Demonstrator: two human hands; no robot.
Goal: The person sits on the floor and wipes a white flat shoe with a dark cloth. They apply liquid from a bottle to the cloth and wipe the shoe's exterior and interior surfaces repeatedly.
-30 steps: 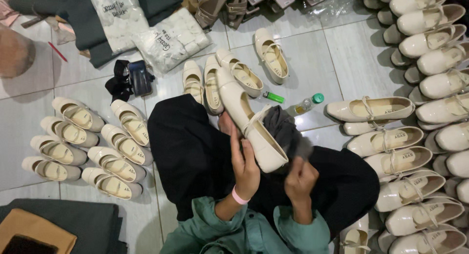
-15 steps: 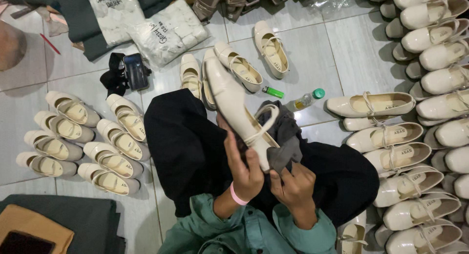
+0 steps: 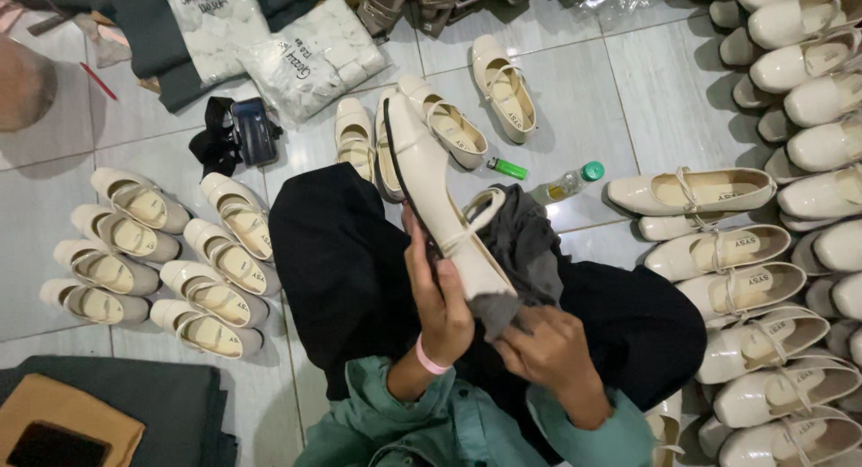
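I sit on a tiled floor with black trousers over my lap. My left hand (image 3: 442, 298), with a pink band at the wrist, grips a cream strapped flat shoe (image 3: 437, 194) by its side, toe pointing away from me. My right hand (image 3: 549, 352) holds a dark grey cloth (image 3: 521, 242) bunched against the shoe's heel end.
Several cream shoes lie in rows at the left (image 3: 162, 251) and at the right (image 3: 763, 251). Three more shoes (image 3: 503, 85) lie ahead, with a green lighter (image 3: 508, 168) and a small green-capped bottle (image 3: 567, 185). White plastic bags (image 3: 310, 58) and a black pouch (image 3: 244, 133) sit further back.
The shoe has turned in my left hand, its toe now pointing further away, and my right hand has brought the grey cloth down to its heel end.
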